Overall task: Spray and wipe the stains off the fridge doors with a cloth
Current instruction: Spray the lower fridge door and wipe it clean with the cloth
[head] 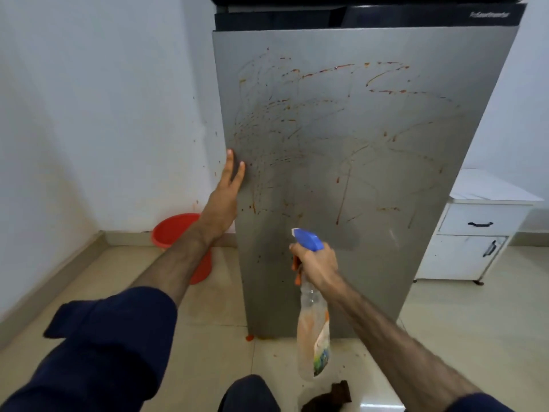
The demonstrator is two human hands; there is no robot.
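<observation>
Right hand (316, 264) grips the light, slick spray bottle (313, 331) by its neck; left hand (228, 185) flat against the fridge door (356, 173); soft cloth (329, 398) lies near.

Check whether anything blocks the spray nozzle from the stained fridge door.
Nothing visible does. The right hand holds the spray bottle with its blue nozzle facing the stained fridge door across open air. The left hand rests flat at the door's left edge, off to the side.
</observation>
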